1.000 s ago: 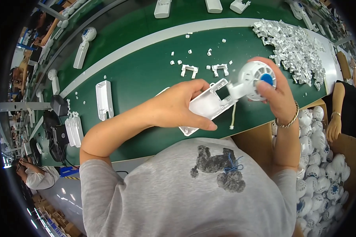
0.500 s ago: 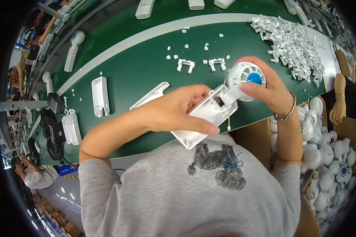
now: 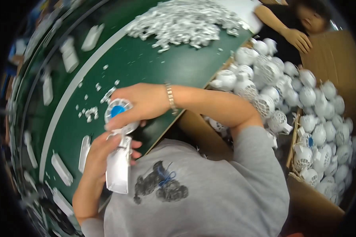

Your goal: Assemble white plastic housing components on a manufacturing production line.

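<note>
Above the near edge of the green surface (image 3: 178, 67), seen from the head camera, both hands hold one small white fan (image 3: 118, 142). The right hand (image 3: 140, 104) has its fingers closed over the round head with a blue centre; the left hand (image 3: 103, 152) has its fingers wrapped around the flat white handle below. It looks like light, stiff plastic, smooth and perhaps easy to crack at the thin neck, so the handle seems the safer grip. Small white parts (image 3: 89, 112) lie scattered on the surface, and a heap of white pieces (image 3: 186, 17) sits farther away. Beside it, cardboard boxes (image 3: 328, 51) hold many white fan heads (image 3: 304, 98), and another person's hand (image 3: 298, 39) reaches there.
</note>
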Motion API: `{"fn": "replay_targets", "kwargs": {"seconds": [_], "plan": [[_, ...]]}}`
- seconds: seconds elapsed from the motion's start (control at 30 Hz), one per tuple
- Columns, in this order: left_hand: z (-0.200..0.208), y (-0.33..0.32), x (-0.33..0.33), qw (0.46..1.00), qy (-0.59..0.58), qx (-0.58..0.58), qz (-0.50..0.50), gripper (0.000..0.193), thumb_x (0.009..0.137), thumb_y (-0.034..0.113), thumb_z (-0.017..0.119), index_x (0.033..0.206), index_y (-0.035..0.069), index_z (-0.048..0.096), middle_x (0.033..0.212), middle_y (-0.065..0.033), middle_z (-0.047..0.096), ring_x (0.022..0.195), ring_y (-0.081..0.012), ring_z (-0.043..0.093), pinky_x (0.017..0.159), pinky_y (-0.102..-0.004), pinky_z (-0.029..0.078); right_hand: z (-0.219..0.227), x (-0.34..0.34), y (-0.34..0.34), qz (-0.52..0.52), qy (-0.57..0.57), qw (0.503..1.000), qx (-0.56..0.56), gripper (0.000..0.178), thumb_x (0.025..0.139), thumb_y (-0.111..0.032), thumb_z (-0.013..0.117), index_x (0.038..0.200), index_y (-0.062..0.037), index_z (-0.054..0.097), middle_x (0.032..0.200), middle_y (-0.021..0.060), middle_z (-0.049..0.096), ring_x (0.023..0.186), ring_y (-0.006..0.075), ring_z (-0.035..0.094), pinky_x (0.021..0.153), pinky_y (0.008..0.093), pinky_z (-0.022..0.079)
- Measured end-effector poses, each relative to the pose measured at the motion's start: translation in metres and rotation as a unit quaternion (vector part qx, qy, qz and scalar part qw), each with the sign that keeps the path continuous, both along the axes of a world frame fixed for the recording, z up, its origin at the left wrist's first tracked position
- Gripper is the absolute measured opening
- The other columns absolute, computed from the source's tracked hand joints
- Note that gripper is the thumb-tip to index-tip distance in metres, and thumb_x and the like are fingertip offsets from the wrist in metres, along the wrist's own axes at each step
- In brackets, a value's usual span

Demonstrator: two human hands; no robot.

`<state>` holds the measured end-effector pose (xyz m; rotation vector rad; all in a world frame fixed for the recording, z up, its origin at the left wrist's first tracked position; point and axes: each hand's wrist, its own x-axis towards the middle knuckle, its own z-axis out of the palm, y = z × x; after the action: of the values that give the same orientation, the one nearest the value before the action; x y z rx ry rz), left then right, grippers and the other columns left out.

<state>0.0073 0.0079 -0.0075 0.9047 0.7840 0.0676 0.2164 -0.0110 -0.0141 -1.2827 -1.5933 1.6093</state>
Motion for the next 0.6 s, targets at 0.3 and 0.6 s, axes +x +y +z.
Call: {"fn": "replay_targets", "kwargs": {"seconds": [0.3,0.6], "plan": [[0.007,0.034,0.017,0.940,0.064,0.092,0.322,0.036,0.085,0.027,0.050,0.106,-0.002,0.048,0.091,-0.0171,0.060,0.062,-0.0205,0.060,0.049,-0.0287,0.052,0.046,-0.032,-0.022,-0.286,-0.373,0.765,0.441,0.020,0.068,-0.025,0.058,0.077,-0.0072,0.057,0.076,0.0054,0.053,0.071,0.0199,0.052,0.059,0.0313,0.040],[0.007,0.051,0.005,0.992,0.014,0.089,0.088,0.037,0.088,0.032,0.047,0.103,-0.001,0.049,0.086,-0.0160,0.060,0.062,-0.0168,0.059,0.047,-0.0265,0.052,-0.015,-0.066,-0.108,-0.243,-0.130,0.891,0.361,0.017,0.076,-0.020,0.058,0.080,-0.0044,0.054,0.070,0.0069,0.049,0.063,0.0247,0.053,0.056,0.0346,0.042]]}}
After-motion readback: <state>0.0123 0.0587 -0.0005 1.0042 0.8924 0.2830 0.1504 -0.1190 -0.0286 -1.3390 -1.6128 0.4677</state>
